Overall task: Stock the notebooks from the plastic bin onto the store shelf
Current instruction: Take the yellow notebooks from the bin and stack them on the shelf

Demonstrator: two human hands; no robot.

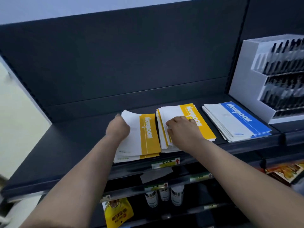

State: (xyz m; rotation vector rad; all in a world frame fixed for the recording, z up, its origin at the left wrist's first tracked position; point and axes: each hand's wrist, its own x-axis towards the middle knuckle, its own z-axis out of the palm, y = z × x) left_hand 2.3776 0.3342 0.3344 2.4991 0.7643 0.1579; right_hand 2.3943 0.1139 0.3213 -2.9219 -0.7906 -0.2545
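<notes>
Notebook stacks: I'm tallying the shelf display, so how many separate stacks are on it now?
3. A yellow stack under the left hand, a middle yellow stack under the right hand, and a blue stack rightmost.

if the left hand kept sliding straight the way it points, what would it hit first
Probably the dark back panel of the shelf. The left hand points away along the left edge of the left yellow-and-white notebook stack, and nothing else shows between; depth is unclear.

Left hand (118, 128) gripping left yellow notebook stack (144, 139), right hand (182, 130) flat on middle yellow stack (194, 112), blue stack (236, 119) rightmost, dark shelf (74, 140)
</notes>
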